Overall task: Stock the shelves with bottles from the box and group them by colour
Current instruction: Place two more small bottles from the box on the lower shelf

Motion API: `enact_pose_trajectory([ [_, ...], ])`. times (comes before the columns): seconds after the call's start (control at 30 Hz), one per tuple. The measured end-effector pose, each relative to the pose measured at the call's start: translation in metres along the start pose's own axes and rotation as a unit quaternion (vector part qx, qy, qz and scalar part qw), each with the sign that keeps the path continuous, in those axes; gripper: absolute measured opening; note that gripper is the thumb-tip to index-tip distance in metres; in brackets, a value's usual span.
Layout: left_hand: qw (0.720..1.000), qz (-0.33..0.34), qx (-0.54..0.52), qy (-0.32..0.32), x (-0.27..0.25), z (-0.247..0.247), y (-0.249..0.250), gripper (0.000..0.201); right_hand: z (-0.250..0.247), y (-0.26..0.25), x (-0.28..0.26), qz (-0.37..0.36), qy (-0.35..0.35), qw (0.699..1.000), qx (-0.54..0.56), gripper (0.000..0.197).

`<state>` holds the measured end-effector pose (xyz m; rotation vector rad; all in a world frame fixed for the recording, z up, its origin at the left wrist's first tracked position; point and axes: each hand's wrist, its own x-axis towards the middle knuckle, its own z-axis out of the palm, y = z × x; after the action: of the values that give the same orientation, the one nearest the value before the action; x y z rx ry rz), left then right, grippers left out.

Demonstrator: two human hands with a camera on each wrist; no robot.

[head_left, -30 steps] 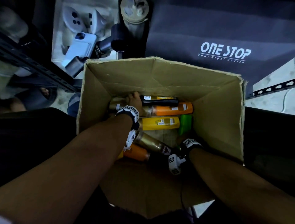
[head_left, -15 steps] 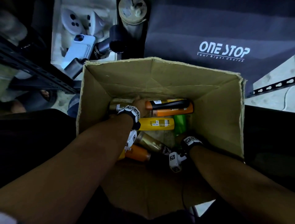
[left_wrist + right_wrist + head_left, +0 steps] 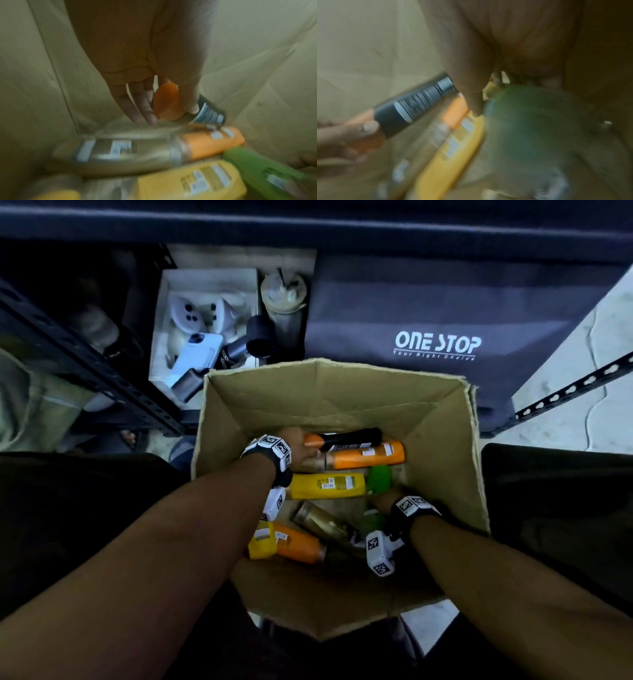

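Note:
An open cardboard box (image 3: 308,395) holds several bottles lying flat. My left hand (image 3: 301,446) pinches the orange cap (image 3: 168,102) of a black bottle (image 3: 352,436), which hangs tilted above an orange bottle (image 3: 370,455). A yellow bottle (image 3: 325,486) lies in the middle. My right hand (image 3: 385,499) grips a green bottle (image 3: 378,479) at the box's right side. Its thumb (image 3: 471,94) lies along that green bottle (image 3: 530,121), and the other fingers are mostly hidden behind it. A gold bottle (image 3: 325,522) and another orange one (image 3: 298,546) lie nearer me.
A black perforated shelf rail (image 3: 102,378) runs at the left. Beyond the box stand a white tray (image 3: 164,313) of plugs and a phone, and a dark "ONE STOP" bag (image 3: 435,347). Another perforated rail (image 3: 565,395) crosses the pale floor at the right.
My left hand has lifted the black bottle's cap end off the pile. My right hand has moved forward from the near corner onto the green bottle, which has shifted toward me.

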<state>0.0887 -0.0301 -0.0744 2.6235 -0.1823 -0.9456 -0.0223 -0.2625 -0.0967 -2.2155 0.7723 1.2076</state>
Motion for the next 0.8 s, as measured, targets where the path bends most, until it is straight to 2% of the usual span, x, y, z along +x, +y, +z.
enact_pose_trajectory([
  [0.07,0.999,0.009,-0.018,0.024,-0.015,-0.014,0.005,0.052,-0.008,-0.012,-0.012,-0.012,0.021,0.998,0.053,0.072],
  [0.17,0.996,0.027,-0.056,0.063,-0.035,-0.03,0.013,0.045,-0.018,-0.024,-0.023,-0.086,0.062,0.993,0.052,0.057],
  [0.2,0.996,0.028,-0.055,0.072,-0.041,-0.032,0.017,0.046,-0.021,-0.025,-0.022,-0.091,0.064,0.992,0.067,0.056],
  [0.33,0.991,-0.033,0.006,0.133,-0.057,-0.029,0.025,0.061,-0.026,-0.028,-0.036,-0.092,0.074,0.989,0.092,0.058],
  [0.4,0.987,-0.047,0.022,0.153,-0.063,-0.025,0.028,0.065,-0.028,-0.027,-0.04,-0.126,0.099,0.983,0.089,0.058],
  [0.53,0.979,-0.061,0.012,0.193,-0.069,-0.021,0.033,0.06,-0.036,-0.021,-0.043,-0.068,0.146,0.983,0.089,0.08],
  [0.57,0.978,-0.065,0.008,0.201,-0.07,-0.022,0.035,0.058,-0.037,-0.021,-0.043,-0.073,0.153,0.982,0.084,0.083],
  [0.7,0.976,-0.077,0.0,0.206,-0.07,-0.026,0.041,0.059,-0.04,-0.027,-0.043,-0.087,0.204,0.973,0.057,0.061],
  [0.8,0.976,-0.097,-0.032,0.194,-0.069,-0.02,0.042,0.056,-0.035,-0.031,-0.044,-0.092,0.209,0.97,0.078,0.06],
])
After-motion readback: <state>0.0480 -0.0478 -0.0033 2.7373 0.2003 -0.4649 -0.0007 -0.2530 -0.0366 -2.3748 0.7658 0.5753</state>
